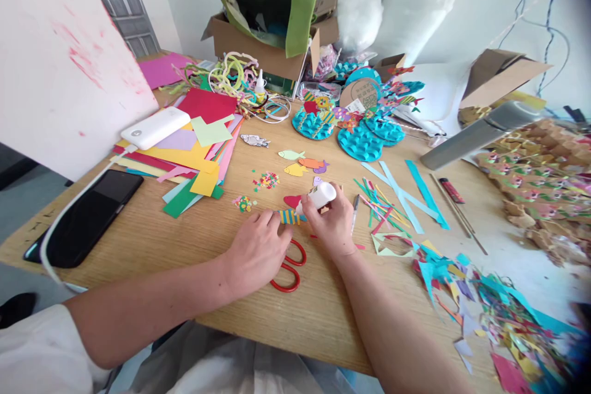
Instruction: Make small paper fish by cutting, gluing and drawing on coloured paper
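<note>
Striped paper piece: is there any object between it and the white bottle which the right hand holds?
Nothing visible stands between the striped paper piece and the white bottle in the right hand. The left hand is at the paper's left end, and a red paper piece lies beyond, seemingly out of the way.

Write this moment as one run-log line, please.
left hand: touching striped paper piece | right hand: holding white bottle, tilted | red scissors: on table, beside left hand

The wooden tabletop (180,231) carried red-handled scissors (295,265), paper fish (311,162), confetti (268,180), narrow paper strips (378,203), a black phone (92,215) and loose scraps (512,311).
</note>
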### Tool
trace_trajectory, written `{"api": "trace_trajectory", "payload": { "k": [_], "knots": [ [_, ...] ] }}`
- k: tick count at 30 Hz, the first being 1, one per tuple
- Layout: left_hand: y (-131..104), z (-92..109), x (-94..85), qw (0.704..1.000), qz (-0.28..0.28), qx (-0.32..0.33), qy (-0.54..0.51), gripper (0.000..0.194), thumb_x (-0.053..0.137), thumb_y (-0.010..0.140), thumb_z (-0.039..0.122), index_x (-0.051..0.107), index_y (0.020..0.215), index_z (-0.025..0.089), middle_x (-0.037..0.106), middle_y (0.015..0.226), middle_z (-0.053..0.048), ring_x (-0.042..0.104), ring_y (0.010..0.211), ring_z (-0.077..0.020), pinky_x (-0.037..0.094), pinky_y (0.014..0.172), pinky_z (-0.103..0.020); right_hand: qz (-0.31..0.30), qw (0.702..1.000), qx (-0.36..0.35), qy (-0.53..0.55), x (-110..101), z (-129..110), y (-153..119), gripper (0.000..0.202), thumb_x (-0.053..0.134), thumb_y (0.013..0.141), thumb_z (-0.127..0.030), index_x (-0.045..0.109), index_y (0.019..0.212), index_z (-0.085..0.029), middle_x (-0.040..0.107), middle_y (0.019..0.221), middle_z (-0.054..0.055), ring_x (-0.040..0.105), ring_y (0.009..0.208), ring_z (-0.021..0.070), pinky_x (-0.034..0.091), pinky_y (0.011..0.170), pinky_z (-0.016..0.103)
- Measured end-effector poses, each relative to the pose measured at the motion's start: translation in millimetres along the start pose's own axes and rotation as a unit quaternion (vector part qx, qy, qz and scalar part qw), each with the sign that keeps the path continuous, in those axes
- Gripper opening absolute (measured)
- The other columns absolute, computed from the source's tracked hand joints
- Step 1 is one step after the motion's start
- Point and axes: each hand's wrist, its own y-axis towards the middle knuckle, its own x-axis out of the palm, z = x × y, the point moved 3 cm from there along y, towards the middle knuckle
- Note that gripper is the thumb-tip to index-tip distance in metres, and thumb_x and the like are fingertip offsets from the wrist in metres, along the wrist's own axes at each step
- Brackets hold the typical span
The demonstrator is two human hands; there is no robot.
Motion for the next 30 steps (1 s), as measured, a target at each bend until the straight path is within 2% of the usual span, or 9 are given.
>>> {"api": "trace_trajectory", "payload": {
  "k": [6,11,15,20,30],
  "knots": [
    [0.0,0.4,-0.1,1.000,0.002,-0.001,-0.002,0.015,0.053,0.091,0.024,0.065,0.095,0.016,0.063,0.100,-0.014,0.057,0.096,-0.0294,0.046,0.081,-0.043,0.045,0.998,0.026,0.018,-3.6,3.4,-2.1,0.022,0.063,0.077,-0.034,0.044,0.071,-0.023,0.047,0.060,-0.006,0.044,0.051,0.0111,0.038,0.047,0.023],
    [1.1,0.7,-0.2,1.000,0.000,-0.002,-0.002,0.014,0.053,0.091,0.023,0.065,0.093,0.016,0.063,0.101,-0.014,0.057,0.096,-0.0290,0.047,0.081,-0.043,0.008,1.000,0.020,0.010,0.3,3.7,-1.4,0.020,0.062,0.076,-0.033,0.047,0.072,-0.023,0.048,0.061,-0.006,0.046,0.050,0.0110,0.039,0.048,0.024],
    [1.3,0.5,-0.2,1.000,0.001,-0.001,0.002,0.014,0.054,0.091,0.024,0.065,0.093,0.016,0.063,0.100,-0.014,0.057,0.096,-0.0289,0.047,0.081,-0.043,0.028,0.999,0.016,0.001,-2.1,1.4,-1.8,0.021,0.062,0.076,-0.034,0.045,0.071,-0.023,0.046,0.060,-0.006,0.043,0.049,0.0106,0.037,0.047,0.024],
    [0.9,0.6,-0.6,1.000,-0.003,-0.002,0.003,0.015,0.054,0.091,0.023,0.066,0.095,0.016,0.063,0.100,-0.014,0.057,0.096,-0.0291,0.047,0.080,-0.043,0.001,1.000,0.014,-0.009,-1.9,-1.9,-1.3,0.020,0.059,0.075,-0.033,0.042,0.070,-0.024,0.045,0.057,-0.007,0.042,0.047,0.0110,0.036,0.046,0.024],
    [-0.3,0.5,-1.1,1.000,0.007,0.002,0.003,0.015,0.053,0.091,0.023,0.066,0.095,0.015,0.063,0.099,-0.014,0.057,0.095,-0.0285,0.047,0.081,-0.043,0.000,1.000,0.000,-0.007,-2.3,-1.1,-2.2,0.021,0.060,0.075,-0.032,0.041,0.069,-0.024,0.043,0.057,-0.007,0.040,0.047,0.0109,0.035,0.046,0.025]
  ]
}}
